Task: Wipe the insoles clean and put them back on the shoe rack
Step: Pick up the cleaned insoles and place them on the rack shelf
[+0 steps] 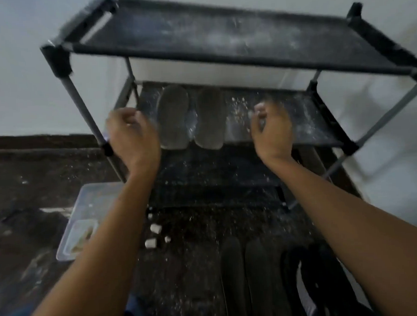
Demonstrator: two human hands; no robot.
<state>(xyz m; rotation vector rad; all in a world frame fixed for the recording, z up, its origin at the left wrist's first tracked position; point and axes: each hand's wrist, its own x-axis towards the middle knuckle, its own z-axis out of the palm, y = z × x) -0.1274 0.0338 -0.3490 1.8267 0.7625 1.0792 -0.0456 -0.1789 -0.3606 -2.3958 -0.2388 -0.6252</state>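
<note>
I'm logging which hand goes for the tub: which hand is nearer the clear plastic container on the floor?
Left. The left hand is up at the rack, above the container; the right hand is farther across, past both insoles.

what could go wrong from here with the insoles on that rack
1. The middle shelf is dusted with white powder and crumbs, so the two insoles lying on it may pick up dirt again.
2. White chunks and more insoles lie on the floor near the rack; they could be stepped on.
</note>
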